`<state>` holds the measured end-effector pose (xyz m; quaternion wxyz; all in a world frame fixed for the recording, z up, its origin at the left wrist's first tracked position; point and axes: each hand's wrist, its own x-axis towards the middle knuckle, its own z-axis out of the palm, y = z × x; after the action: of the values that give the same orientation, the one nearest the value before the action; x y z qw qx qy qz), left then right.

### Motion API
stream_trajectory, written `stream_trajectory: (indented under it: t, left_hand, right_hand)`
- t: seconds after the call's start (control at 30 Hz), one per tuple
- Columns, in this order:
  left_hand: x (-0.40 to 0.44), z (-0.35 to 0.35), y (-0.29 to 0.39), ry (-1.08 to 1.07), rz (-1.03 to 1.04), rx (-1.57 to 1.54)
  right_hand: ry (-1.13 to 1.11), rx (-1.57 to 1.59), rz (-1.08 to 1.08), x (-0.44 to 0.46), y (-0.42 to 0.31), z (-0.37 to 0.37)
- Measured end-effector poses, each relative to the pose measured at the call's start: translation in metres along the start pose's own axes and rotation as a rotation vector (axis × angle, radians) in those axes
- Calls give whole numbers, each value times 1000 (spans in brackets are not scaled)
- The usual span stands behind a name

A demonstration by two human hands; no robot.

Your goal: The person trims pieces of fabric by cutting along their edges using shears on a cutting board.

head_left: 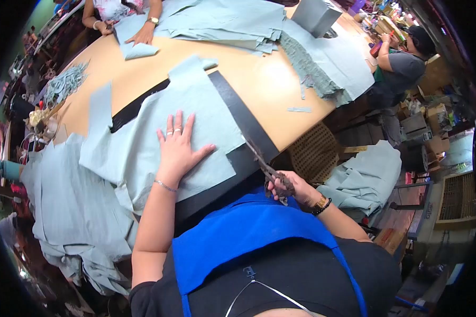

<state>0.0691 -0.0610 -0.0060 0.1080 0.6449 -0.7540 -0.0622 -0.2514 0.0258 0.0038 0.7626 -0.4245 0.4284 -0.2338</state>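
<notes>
My left hand (179, 150) lies flat with spread fingers on a pale blue-green fabric piece (206, 105), rings on its fingers. Under the fabric is a black board (243, 121) on the table. Wrapped round the handles of large scissors (256, 153) is my right hand (291, 187), at the table's front edge beside my blue apron. Dark cloth covers the handles, and the blades point up and left to the fabric's right edge. To the left, a big heap of the same fabric (79, 206) hangs over the table edge.
Stacked fabric (322, 63) and a grey box (316, 17) stand on the far side of the table (248, 74). Across it, a person's hands (141, 34) work on fabric. Another person (407, 63) is at the right. More fabric (365, 177) lies right of a woven chair (312, 148).
</notes>
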Motion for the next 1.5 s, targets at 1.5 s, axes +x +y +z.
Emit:
stream_trajectory:
  t: [1.5]
  left_hand:
    - [4,7,-9,84,1,-18]
  right_hand:
    - [89,-24,10,7,-10,10]
